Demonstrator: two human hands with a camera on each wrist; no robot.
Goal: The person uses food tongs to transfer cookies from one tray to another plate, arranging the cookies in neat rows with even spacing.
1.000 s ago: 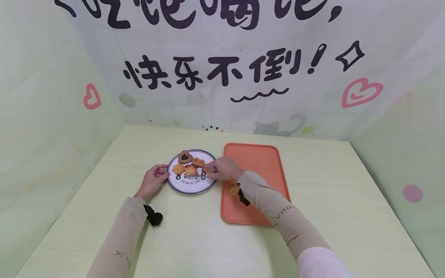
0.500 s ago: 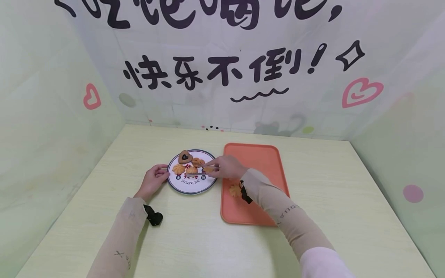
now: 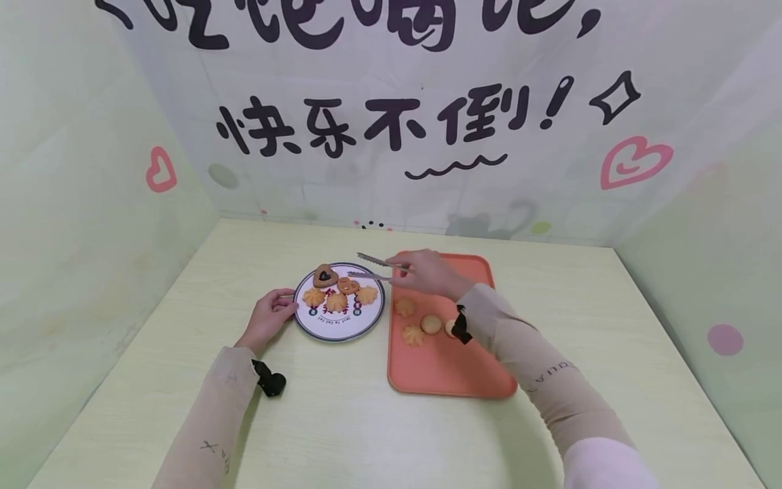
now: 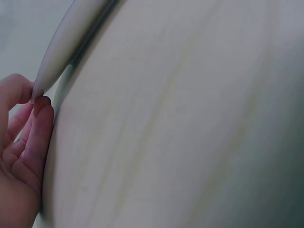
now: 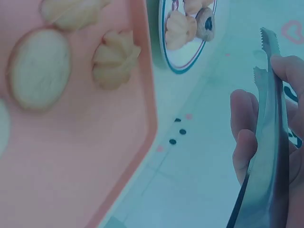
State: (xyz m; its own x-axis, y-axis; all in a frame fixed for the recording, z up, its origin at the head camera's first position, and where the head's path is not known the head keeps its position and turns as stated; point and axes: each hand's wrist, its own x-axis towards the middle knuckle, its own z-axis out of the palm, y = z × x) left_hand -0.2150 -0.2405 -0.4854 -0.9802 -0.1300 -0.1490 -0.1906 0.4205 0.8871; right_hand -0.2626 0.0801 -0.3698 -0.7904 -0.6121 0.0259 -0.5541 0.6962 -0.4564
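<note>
My left hand (image 3: 269,318) pinches the left rim of a white plate (image 3: 332,336) with a blue edge; the left wrist view has the rim between thumb and fingers. On the plate lie a heart-shaped cookie (image 3: 325,276) with a dark centre, a pretzel-shaped cookie (image 3: 347,286) and three flower-shaped cookies, one of them a butter cookie (image 3: 366,295) at the right. My right hand (image 3: 430,273) grips metal tongs (image 5: 270,190) above the far left part of the orange tray. Their toothed tips are spread, with nothing between them, and point over the plate's far right edge.
The orange tray (image 3: 452,380) stands right of the plate, holding flower-shaped cookies (image 3: 413,335) and round cookies (image 3: 431,324). My right sleeve (image 3: 525,346) crosses over its right side. A printed cloth wall (image 3: 379,190) rises behind the table.
The tongs have let go of a flower-shaped cookie at the plate's right side. My right hand has moved back, up and to the right with them. The left hand stays at the rim.
</note>
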